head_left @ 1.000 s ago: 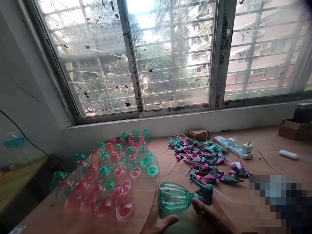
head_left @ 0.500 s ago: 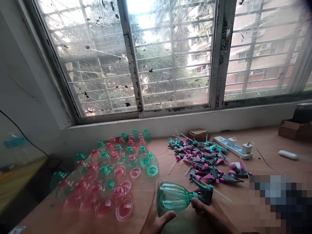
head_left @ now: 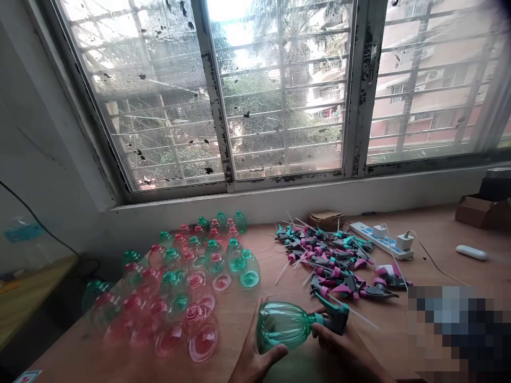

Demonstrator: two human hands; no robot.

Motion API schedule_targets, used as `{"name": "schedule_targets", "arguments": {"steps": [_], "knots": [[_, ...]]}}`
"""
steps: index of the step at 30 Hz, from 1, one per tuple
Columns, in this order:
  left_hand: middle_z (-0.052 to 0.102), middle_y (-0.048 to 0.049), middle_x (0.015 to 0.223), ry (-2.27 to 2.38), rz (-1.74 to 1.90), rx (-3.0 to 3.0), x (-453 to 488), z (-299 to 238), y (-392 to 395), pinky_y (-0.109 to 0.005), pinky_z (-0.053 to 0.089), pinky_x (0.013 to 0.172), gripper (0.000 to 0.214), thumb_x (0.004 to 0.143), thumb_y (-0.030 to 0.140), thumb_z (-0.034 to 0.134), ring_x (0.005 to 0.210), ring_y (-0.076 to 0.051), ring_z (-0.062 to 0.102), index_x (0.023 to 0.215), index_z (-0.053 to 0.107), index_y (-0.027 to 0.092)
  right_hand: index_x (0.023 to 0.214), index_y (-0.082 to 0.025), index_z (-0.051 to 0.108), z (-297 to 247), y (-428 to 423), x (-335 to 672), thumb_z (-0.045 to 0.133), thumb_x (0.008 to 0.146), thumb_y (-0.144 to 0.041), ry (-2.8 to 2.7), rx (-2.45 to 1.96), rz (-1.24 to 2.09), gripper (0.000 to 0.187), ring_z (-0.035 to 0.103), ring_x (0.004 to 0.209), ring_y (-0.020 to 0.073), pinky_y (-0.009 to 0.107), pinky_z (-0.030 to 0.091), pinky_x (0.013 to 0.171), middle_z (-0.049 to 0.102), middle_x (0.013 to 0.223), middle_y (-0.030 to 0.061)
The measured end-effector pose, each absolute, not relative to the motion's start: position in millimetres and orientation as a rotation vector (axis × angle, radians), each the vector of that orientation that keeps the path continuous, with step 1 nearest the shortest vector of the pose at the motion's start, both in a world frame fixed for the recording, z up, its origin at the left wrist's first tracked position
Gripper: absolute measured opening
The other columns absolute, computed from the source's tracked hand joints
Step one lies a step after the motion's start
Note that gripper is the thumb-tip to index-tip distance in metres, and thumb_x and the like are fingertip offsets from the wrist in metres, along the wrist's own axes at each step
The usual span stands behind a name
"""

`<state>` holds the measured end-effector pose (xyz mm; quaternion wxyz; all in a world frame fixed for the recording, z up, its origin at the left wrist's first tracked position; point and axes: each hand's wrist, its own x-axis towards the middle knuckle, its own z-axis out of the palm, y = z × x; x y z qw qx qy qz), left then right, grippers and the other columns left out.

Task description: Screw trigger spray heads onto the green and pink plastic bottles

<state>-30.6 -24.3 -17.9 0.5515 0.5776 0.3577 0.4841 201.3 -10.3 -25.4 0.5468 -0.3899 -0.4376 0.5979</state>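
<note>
Daylight comes through the windows (head_left: 281, 96) beyond the far edge of the tabletop (head_left: 268, 250), the sky burnt out to white at the top of the middle pane. Against that glare the room is dim: the wall (head_left: 32, 106) past the left edge is grey, and the hands (head_left: 255, 354) at the near edge are dusky. Pale highlights streak the green bottle (head_left: 284, 323), with soft shadow below it. Pink bottles (head_left: 133, 319) toward the near left corner look hazy. Blocky pixels (head_left: 455, 340) hide the near right corner.
</note>
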Motion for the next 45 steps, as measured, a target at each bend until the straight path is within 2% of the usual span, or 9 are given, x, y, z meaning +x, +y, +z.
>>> {"name": "schedule_targets", "arguments": {"steps": [9, 15, 20, 22, 27, 30, 36, 42, 45], "knots": [[0.022, -0.007, 0.164, 0.91, 1.17, 1.491, -32.3, -24.7, -24.6, -0.047, 0.02, 0.122, 0.107, 0.073, 0.041, 0.082, 0.149, -0.034, 0.023, 0.155, 0.014, 0.035, 0.088, -0.021, 0.056, -30.2, -9.8, 200.3, 0.08, 0.07, -0.054, -0.999, -0.862, 1.452, 0.045, 0.048, 0.048, 0.0124, 0.025, 0.035, 0.048, 0.06, 0.056, -0.0046], [0.035, -0.0116, 0.158, 0.958, 1.217, 1.426, -32.0, -19.8, -23.9, -0.048, 0.022, 0.121, 0.099, 0.072, 0.05, 0.08, 0.148, -0.037, 0.025, 0.153, 0.028, 0.024, 0.094, -0.019, 0.061, -27.8, -10.7, 201.8, 0.084, 0.067, -0.053, -1.032, -0.916, 1.443, 0.049, 0.049, 0.051, 0.0122, 0.025, 0.037, 0.049, 0.062, 0.062, -0.0028], [0.035, -0.0057, 0.159, 0.953, 1.164, 1.43, -31.1, -12.8, -27.3, -0.047, 0.015, 0.123, 0.102, 0.07, 0.033, 0.084, 0.149, -0.032, 0.023, 0.153, 0.025, 0.034, 0.089, -0.021, 0.057, -30.4, -8.2, 204.3, 0.078, 0.074, -0.054, -1.059, -0.899, 1.395, 0.042, 0.049, 0.052, 0.0124, 0.026, 0.037, 0.05, 0.062, 0.063, -0.0032], [0.032, -0.006, 0.16, 0.947, 1.168, 1.442, -31.2, -12.9, -27.5, -0.047, 0.013, 0.123, 0.104, 0.07, 0.035, 0.084, 0.15, -0.032, 0.022, 0.154, 0.022, 0.035, 0.091, -0.021, 0.058, -31.1, -7.8, 205.1, 0.078, 0.074, -0.054, -1.068, -0.896, 1.413, 0.042, 0.049, 0.053, 0.0127, 0.026, 0.037, 0.05, 0.061, 0.062, -0.0036], [0.038, -0.0141, 0.156, 0.884, 1.207, 1.402, -30.6, -11.5, -26.9, -0.049, 0.027, 0.118, 0.105, 0.069, 0.051, 0.082, 0.144, -0.039, 0.033, 0.154, 0.025, 0.025, 0.096, -0.019, 0.062, -29.9, -8.7, 205.0, 0.083, 0.068, -0.053, -1.081, -0.915, 1.453, 0.049, 0.049, 0.053, 0.012, 0.025, 0.037, 0.05, 0.062, 0.065, -0.0033], [0.043, -0.0132, 0.153, 0.817, 1.166, 1.384, -29.4, -8.2, -28.5, -0.05, 0.032, 0.116, 0.105, 0.071, 0.046, 0.082, 0.139, -0.038, 0.041, 0.154, 0.021, 0.027, 0.094, -0.02, 0.061, -25.5, -10.5, 203.8, 0.084, 0.066, -0.054, -1.044, -0.925, 1.454, 0.05, 0.049, 0.052, 0.0125, 0.025, 0.036, 0.05, 0.063, 0.063, -0.0032], [0.024, -0.0074, 0.164, 0.867, 1.182, 1.42, -30.6, -13.1, -28.3, -0.05, 0.021, 0.121, 0.107, 0.072, 0.04, 0.082, 0.148, -0.036, 0.025, 0.155, 0.015, 0.035, 0.09, -0.021, 0.058, -18.4, -13.7, 203.1, 0.081, 0.068, -0.057, -1.047, -0.932, 1.464, 0.048, 0.048, 0.048, 0.0124, 0.026, 0.036, 0.048, 0.062, 0.06, -0.0039], [0.043, -0.0085, 0.154, 0.84, 1.174, 1.397, -31.3, -15.1, -25.7, -0.048, 0.026, 0.119, 0.098, 0.075, 0.047, 0.078, 0.144, -0.036, 0.035, 0.154, 0.023, 0.031, 0.098, -0.02, 0.061, -31.7, -7.8, 205.1, 0.084, 0.067, -0.052, -1.042, -0.916, 1.461, 0.05, 0.049, 0.052, 0.012, 0.025, 0.036, 0.05, 0.059, 0.062, -0.0048], [0.035, -0.0039, 0.159, 0.8, 1.161, 1.402, -31.5, -13.7, -26.2, -0.046, 0.021, 0.121, 0.099, 0.073, 0.039, 0.081, 0.148, -0.033, 0.026, 0.153, 0.023, 0.036, 0.095, -0.02, 0.061, -35.1, -6.1, 205.3, 0.08, 0.071, -0.053, -1.051, -0.905, 1.441, 0.045, 0.048, 0.052, 0.012, 0.025, 0.035, 0.05, 0.06, 0.064, -0.0038]]}}
